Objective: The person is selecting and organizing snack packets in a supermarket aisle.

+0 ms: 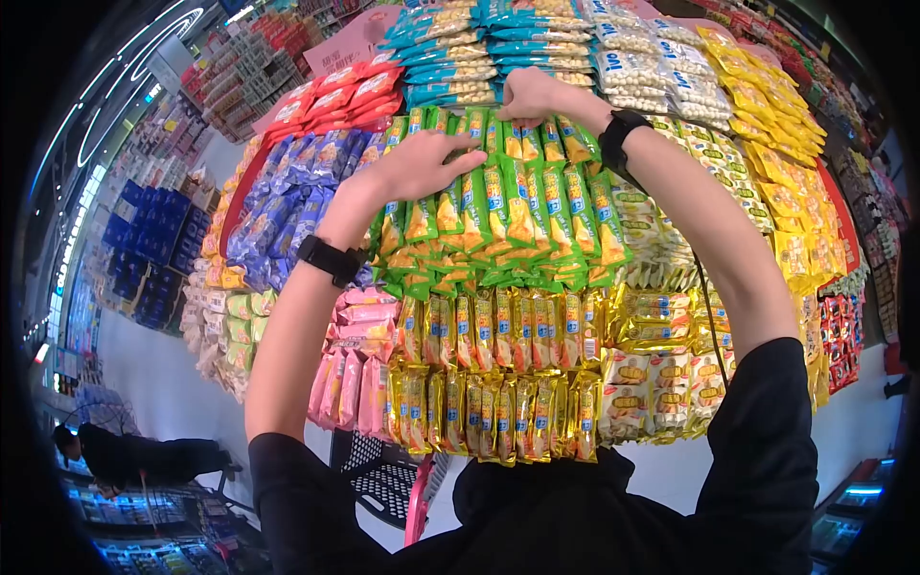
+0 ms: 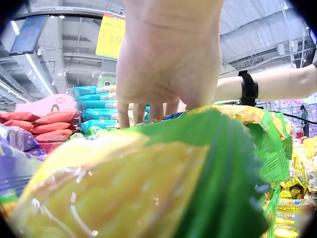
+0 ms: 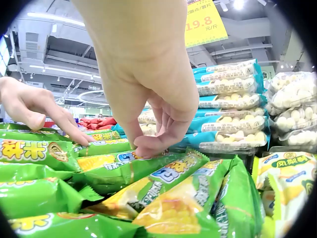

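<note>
Glossy green packets (image 1: 520,209), printed with yellow corn, are lying stacked beside purple packets (image 1: 278,216). The left hand (image 1: 424,165) is resting on the green ones, fingers extended; the right hand (image 1: 531,94) is pinching a green packet (image 3: 119,174) farther back. Behind, teal bags (image 1: 444,59) are holding pale round pieces (image 3: 237,138).

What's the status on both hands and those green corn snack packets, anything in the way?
Left hand resting on green corn snack packets. Right hand apparently pinching one toward the back. Packets piled in rows; teal snack bags stacked close behind.
</note>
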Available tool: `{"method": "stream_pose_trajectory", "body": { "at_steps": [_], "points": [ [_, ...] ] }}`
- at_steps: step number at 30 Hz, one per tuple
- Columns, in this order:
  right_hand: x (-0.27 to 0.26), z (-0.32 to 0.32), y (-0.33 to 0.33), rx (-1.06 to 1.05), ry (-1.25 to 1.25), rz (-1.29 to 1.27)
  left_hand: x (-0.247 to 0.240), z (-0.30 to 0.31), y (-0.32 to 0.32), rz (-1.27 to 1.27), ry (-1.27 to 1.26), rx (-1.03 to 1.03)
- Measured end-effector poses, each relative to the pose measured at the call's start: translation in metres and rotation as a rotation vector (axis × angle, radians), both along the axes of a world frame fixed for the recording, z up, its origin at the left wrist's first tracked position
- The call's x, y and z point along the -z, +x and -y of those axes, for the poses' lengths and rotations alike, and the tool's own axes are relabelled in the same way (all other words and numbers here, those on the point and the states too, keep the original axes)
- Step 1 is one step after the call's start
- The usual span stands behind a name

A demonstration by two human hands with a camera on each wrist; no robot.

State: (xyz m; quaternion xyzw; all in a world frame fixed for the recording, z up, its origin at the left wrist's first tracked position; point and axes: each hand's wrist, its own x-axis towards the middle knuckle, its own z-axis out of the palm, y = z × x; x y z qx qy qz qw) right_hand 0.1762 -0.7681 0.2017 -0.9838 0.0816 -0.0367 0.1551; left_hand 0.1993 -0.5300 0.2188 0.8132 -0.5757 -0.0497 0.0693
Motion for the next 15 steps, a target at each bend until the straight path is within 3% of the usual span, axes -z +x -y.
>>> {"method": "stream_pose_trajectory", "body": {
  "at_steps": [3,9,12,15],
  "points": [
    [0.003,-0.006,0.001,-0.013,-0.068,-0.009,0.004,0.002,0.007,-0.029,0.003,0.028],
    [-0.012,0.011,-0.010,-0.020,0.241,-0.007,0.008,0.001,0.009,-0.020,-0.014,0.036],
    [-0.026,0.021,-0.023,0.031,-0.148,-0.099,0.010,0.001,0.011,-0.034,-0.022,0.038],
    [-0.033,0.021,-0.046,0.129,-0.060,-0.305,0.011,0.000,0.011,-0.025,-0.039,0.045]
  ]
}}
